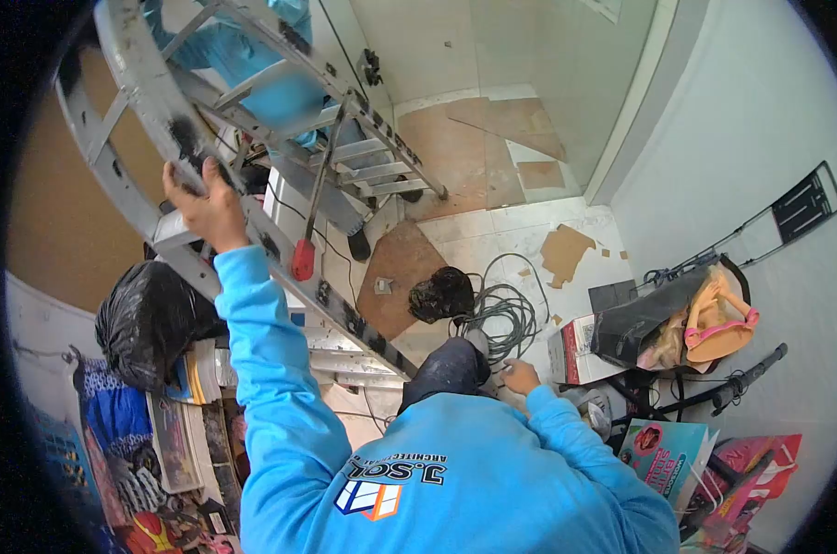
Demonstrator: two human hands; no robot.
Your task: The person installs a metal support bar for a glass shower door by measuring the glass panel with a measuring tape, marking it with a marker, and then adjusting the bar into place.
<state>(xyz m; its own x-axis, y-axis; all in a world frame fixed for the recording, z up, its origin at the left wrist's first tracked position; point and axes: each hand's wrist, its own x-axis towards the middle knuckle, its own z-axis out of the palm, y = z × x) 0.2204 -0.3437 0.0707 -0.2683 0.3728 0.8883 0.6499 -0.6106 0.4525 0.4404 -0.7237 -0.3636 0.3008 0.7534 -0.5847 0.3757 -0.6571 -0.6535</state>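
Note:
My left hand (213,208) grips the side rail of an aluminium ladder (289,263) at the left, its fingers curled over the metal. Low in the middle, beside my dark trouser leg (448,369), my right hand (520,377) is closed, its fingers pressed together. What it holds, if anything, is too small to tell. Just beyond it, a coiled grey cable (506,319) lies on the floor. A black plastic bundle (441,295) rests to the left of the coil. A red-ended bar (304,258) hangs against the ladder.
Behind the ladder stands another person in a blue top (270,83). On the right are a box (580,351), a black bag (640,323) with a doll, a folding trolley (806,208) and a teal box (658,457). At left, a black garbage bag (150,319) tops piled belongings. Brown sheets (400,268) cover some floor.

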